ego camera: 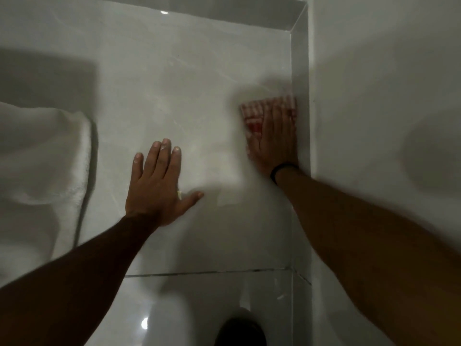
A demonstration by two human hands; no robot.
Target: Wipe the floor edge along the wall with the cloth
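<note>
A red-and-white checked cloth (257, 112) lies flat on the glossy grey floor tile, tight against the tiled skirting (300, 71) of the right-hand wall. My right hand (277, 143) presses down on the cloth with flat fingers and covers its near half; the hand and cloth are motion-blurred. A black band circles that wrist. My left hand (156, 186) rests palm-down on the bare tile to the left, fingers spread, holding nothing.
White bedding (42, 166) hangs down at the left edge. The white wall (374, 96) runs along the right and meets another skirting at the far corner (299, 16). A grout line (207, 272) crosses the floor near me. A dark shape (239, 332) sits at the bottom.
</note>
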